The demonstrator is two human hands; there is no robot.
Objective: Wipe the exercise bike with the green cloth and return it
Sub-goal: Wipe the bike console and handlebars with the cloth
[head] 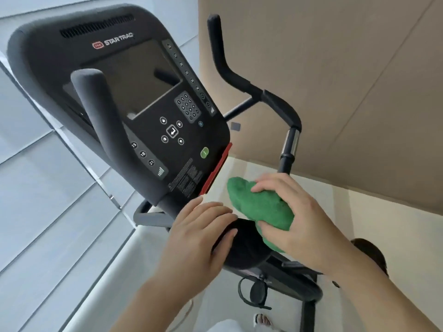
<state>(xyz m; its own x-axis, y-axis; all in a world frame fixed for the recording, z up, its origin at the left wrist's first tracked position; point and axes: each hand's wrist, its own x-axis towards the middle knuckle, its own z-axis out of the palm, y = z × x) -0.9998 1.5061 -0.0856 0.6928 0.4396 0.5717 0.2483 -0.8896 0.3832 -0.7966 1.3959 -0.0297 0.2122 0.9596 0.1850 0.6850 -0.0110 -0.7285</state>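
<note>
Down below the console [134, 101], both hands are on the black seat [242, 245] of the exercise bike [280, 109]. The right hand [297, 214] has the green cloth [261, 207] bunched up, fingers curled over the top and thumb tucked under, pressing it against the front of the seat. The left hand [199, 233] lies flat along the seat's left edge, fingers straight and together, holding nothing, apparently there to steady things.

The wiping looks well under way, and the return is not yet done. The risks: the cloth is wadded into a ball, so only a small patch likely meets the surface, and parts of the seat could get missed. A hard sweep toward the nose could carry the cloth off the edge and out of the fingers. The red bar [217, 168] at the console's lower edge sits just above the cloth, so a high stroke could knock it. The handlebar [249, 87] and screen look untouched.
</note>
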